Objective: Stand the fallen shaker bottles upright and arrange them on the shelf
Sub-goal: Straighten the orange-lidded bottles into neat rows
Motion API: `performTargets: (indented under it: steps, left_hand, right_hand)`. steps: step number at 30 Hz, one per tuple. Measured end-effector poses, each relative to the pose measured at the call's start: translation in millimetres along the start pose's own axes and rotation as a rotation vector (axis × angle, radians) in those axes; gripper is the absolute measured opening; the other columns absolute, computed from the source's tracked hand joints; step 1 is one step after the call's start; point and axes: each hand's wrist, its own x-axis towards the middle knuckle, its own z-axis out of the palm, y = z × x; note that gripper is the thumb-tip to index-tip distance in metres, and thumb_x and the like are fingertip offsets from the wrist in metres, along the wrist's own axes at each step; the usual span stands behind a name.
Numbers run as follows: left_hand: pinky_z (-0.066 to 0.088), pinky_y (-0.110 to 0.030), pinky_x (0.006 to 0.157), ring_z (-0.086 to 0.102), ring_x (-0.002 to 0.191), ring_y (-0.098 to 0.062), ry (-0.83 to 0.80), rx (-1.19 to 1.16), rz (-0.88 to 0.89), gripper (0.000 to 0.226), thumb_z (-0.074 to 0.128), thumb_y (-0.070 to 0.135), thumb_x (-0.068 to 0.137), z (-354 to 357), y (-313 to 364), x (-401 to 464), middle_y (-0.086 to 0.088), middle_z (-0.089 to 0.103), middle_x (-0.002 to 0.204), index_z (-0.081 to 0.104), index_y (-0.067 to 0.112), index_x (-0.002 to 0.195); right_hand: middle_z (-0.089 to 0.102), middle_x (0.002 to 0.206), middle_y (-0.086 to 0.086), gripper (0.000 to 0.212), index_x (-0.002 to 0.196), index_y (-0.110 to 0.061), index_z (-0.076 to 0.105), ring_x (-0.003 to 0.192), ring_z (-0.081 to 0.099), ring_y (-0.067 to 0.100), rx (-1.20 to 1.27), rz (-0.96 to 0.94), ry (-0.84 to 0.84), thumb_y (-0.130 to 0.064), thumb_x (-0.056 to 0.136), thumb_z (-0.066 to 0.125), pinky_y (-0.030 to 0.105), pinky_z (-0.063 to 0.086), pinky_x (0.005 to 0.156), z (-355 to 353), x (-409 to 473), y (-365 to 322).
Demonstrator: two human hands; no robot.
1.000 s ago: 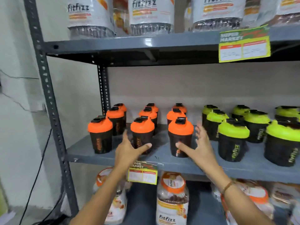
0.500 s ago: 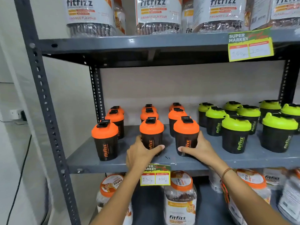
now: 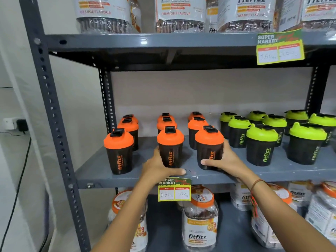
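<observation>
Gripping two orange-lidded shakers at the front of the middle shelf (image 3: 101, 171), both hands work side by side in the head view. The left hand (image 3: 157, 166) wraps the base of the middle shaker (image 3: 170, 147), thumb stretched along the shelf edge in front of it, fingers hidden behind the dark body. The right hand (image 3: 224, 160) clasps the right shaker (image 3: 209, 149) low down, thumb pressed across its front, fingers curled around its far side. Both bottles stand upright on the shelf, close together but not touching. Left of the left hand's grip, well apart, a third front shaker (image 3: 119, 151) stands upright and untouched. Behind the two grips, more orange shakers (image 3: 197, 132) stand in rows toward the back wall. Right of the right hand's grip, green shakers (image 3: 261, 144) stand upright in rows. Just below the left hand a price tag (image 3: 174, 190) hangs from the shelf edge. Jars (image 3: 199, 219) fill the shelf beneath both arms.
</observation>
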Motion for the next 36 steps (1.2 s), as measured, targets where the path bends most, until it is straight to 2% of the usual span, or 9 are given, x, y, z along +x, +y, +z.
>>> performTargets:
  steps: [4, 8, 12, 20, 26, 28, 30, 33, 36]
  left_hand:
    - [0.040, -0.038, 0.107, 0.049, 0.125, -0.016, -0.263, -0.166, -0.021, 0.101, 0.090, 0.043, 0.052, -27.1, -16.9, 3.9, 0.003, 0.050, 0.142, 0.040, 0.031, 0.139]
    - [0.033, -0.038, 0.111, 0.038, 0.139, -0.023, -0.181, -0.115, -0.053, 0.064, 0.055, 0.008, 0.090, -25.4, -24.4, 11.3, -0.007, 0.039, 0.153, 0.031, 0.016, 0.149]
    - [0.039, -0.043, 0.103, 0.046, 0.130, -0.033, -0.045, 0.225, 0.008, 0.045, 0.037, 0.010, 0.093, -19.6, -25.2, 17.5, -0.014, 0.052, 0.141, 0.046, 0.015, 0.137]
    - [0.030, -0.048, 0.112, 0.043, 0.132, -0.040, -0.124, 0.473, 0.014, 0.038, 0.036, 0.012, 0.093, -13.7, -26.2, 43.9, -0.016, 0.047, 0.143, 0.046, 0.011, 0.130]
    - [0.017, -0.045, 0.120, 0.035, 0.140, -0.034, -0.145, 0.479, 0.048, 0.046, 0.034, 0.013, 0.094, -13.0, -29.5, 51.2, -0.011, 0.034, 0.155, 0.040, 0.013, 0.140]
    - [0.014, -0.045, 0.121, 0.027, 0.145, -0.032, -0.144, 0.480, 0.059, 0.050, 0.033, 0.014, 0.095, -12.0, -30.4, 50.7, -0.011, 0.026, 0.159, 0.035, 0.015, 0.145]
    - [0.012, -0.044, 0.122, 0.026, 0.146, -0.030, -0.136, 0.478, 0.068, 0.050, 0.033, 0.014, 0.095, -11.2, -30.9, 50.7, -0.011, 0.024, 0.160, 0.034, 0.015, 0.145]
    - [0.014, -0.044, 0.120, 0.030, 0.143, -0.033, -0.123, 0.472, 0.074, 0.048, 0.034, 0.014, 0.095, -10.6, -31.3, 50.2, -0.012, 0.028, 0.158, 0.037, 0.015, 0.144]
    - [0.013, -0.043, 0.121, 0.028, 0.144, -0.031, -0.119, 0.479, 0.084, 0.051, 0.034, 0.015, 0.095, -10.2, -31.3, 49.8, -0.012, 0.027, 0.159, 0.034, 0.015, 0.146]
  right_hand:
    - [0.046, 0.144, -0.015, 0.123, 0.151, -0.041, 0.021, 0.129, 0.048, 0.003, 0.255, -0.001, 0.023, -0.067, 0.050, 0.085, 0.031, 0.041, 0.101, -5.7, -1.6, -5.8]
    - [0.058, 0.137, -0.002, 0.077, 0.138, -0.027, 0.054, 0.124, 0.057, 0.013, 0.501, -0.001, 0.268, -0.071, 0.075, 0.054, 0.035, 0.047, 0.096, -16.3, 15.0, -20.1]
    - [0.067, 0.114, 0.000, 0.028, 0.117, -0.025, 0.063, 0.110, 0.061, 0.018, 0.547, 0.008, 0.422, -0.033, 0.091, 0.064, 0.031, 0.050, 0.090, -30.4, 57.9, -30.4]
    - [0.039, 0.151, 0.021, 0.052, 0.150, -0.012, 0.033, 0.138, 0.042, 0.031, 0.204, 0.169, 0.047, -0.007, 0.101, 0.051, 0.024, 0.043, 0.082, -12.1, 116.6, 2.0]
    - [0.050, 0.090, 0.010, 0.020, 0.100, -0.021, 0.046, 0.070, 0.061, 0.009, 0.238, 0.200, 0.021, -0.033, 0.104, 0.031, 0.019, 0.053, 0.077, 6.2, 114.8, -19.1]
    - [0.043, 0.075, 0.000, 0.034, 0.075, -0.019, 0.042, 0.038, 0.056, -0.007, 0.218, 0.257, 0.060, -0.008, 0.106, 0.034, 0.004, 0.042, 0.045, 5.1, 107.7, -18.4]
    - [0.041, 0.072, -0.001, 0.045, 0.065, -0.016, 0.038, 0.028, 0.048, -0.013, 0.165, 0.232, 0.062, 0.009, 0.102, 0.032, 0.003, 0.036, 0.037, 3.8, 84.2, -34.0]
    - [0.046, 0.074, 0.004, 0.034, 0.075, -0.012, 0.047, 0.049, 0.060, -0.004, 0.090, 0.224, 0.056, 0.006, 0.102, 0.036, 0.006, 0.047, 0.062, -5.7, 100.5, -13.9]
    - [0.054, 0.116, 0.018, 0.026, 0.129, -0.011, 0.044, 0.104, 0.053, 0.025, 0.092, 0.129, 0.027, -0.010, 0.103, 0.045, 0.048, 0.044, 0.106, -7.4, 114.1, -8.0]
